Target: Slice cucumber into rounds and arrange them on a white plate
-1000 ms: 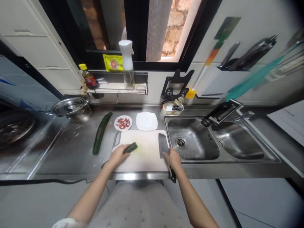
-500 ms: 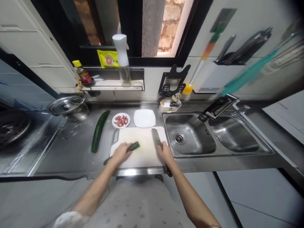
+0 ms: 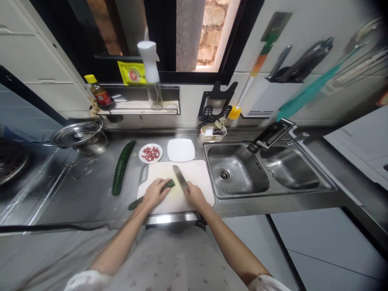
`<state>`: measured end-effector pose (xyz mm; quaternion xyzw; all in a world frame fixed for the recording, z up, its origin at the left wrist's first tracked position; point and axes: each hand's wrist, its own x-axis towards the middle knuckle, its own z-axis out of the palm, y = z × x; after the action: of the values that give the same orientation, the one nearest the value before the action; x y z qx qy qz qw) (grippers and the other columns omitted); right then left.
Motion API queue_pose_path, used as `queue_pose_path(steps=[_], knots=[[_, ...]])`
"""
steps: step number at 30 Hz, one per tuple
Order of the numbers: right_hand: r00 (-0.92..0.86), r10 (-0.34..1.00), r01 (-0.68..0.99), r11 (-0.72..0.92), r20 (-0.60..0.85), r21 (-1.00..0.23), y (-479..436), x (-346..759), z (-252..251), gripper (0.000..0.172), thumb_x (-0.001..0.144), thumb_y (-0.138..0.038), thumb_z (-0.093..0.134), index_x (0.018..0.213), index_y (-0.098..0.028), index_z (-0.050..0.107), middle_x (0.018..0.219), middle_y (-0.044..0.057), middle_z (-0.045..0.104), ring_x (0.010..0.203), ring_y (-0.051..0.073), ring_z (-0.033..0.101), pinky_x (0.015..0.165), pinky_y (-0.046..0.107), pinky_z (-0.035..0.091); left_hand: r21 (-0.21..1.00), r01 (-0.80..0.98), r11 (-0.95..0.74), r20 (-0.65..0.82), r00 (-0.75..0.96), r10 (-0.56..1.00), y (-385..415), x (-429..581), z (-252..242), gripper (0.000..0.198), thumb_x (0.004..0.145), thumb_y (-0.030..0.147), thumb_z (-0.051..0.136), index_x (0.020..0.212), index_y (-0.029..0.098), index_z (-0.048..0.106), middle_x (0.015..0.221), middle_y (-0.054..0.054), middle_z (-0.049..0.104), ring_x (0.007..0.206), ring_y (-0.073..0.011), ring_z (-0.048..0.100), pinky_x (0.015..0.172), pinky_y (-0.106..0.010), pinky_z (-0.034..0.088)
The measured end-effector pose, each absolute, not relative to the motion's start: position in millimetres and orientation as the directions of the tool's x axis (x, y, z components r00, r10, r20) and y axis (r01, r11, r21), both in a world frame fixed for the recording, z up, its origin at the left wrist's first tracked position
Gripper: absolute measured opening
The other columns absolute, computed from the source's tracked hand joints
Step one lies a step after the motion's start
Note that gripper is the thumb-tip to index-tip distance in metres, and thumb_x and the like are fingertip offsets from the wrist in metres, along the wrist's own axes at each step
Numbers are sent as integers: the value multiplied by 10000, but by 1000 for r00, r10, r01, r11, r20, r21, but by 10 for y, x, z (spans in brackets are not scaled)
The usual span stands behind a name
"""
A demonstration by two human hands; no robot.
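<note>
On the white cutting board (image 3: 197,194), my left hand (image 3: 156,193) is closed over a cut cucumber (image 3: 170,184). One cut end shows past my fingertips, and the other end sticks out beyond the board's left edge. My right hand (image 3: 194,195) grips a knife (image 3: 180,176) by its handle, the blade pointing away from me and slightly left. The blade is just right of the cucumber's cut end, with a small gap between them. A whole cucumber (image 3: 123,169) lies on the counter left of the board.
Behind the board are a small plate (image 3: 159,151) with chopped red pieces and a white square plate (image 3: 181,157). A double sink (image 3: 239,194) with a black faucet (image 3: 266,139) lies right. A lidded steel pot (image 3: 97,141) stands left. Above is a shelf (image 3: 139,111) with bottles.
My right hand has brought the knife left, from the board's right side to near the cucumber's cut end. My left hand still holds the cucumber. The whole view has shifted slightly.
</note>
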<state>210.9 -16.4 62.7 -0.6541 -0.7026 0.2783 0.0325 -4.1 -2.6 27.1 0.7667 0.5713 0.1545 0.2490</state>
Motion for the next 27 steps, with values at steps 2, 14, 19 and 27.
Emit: queue_pose_path(steps=[2,14,19,27], knots=[[-163,930,914,17,-329,-406,-177,2049,634,226,941,-171,368,1095,-126,526,948,115,676,841,188,606,693,242,349,573,774,-269,13,320,947,-5,-10,213,371,925,365,472,1262,271,593,1129,-59,612,1052,-189,560,941,-288,427],[-190,901,950,68,-389,-305,-201,1856,764,283,938,-134,304,1143,-117,499,897,135,664,852,214,628,714,273,425,517,705,-486,258,413,874,88,-53,-144,333,933,272,472,1224,264,635,1008,-70,617,926,-179,549,841,-309,472],[-197,894,957,86,-402,-277,-195,1817,759,304,936,-121,305,1179,-108,487,909,141,663,878,215,636,742,282,448,492,697,-522,294,432,853,94,-61,-173,345,937,264,474,1252,257,613,996,-73,607,911,-181,540,821,-317,479],[-209,884,952,88,-418,-292,-199,1799,759,320,933,-113,293,1188,-109,488,927,152,666,899,223,644,769,306,470,475,695,-540,311,441,842,89,-50,-165,334,943,264,466,1239,257,620,999,-75,606,920,-184,547,823,-318,480]])
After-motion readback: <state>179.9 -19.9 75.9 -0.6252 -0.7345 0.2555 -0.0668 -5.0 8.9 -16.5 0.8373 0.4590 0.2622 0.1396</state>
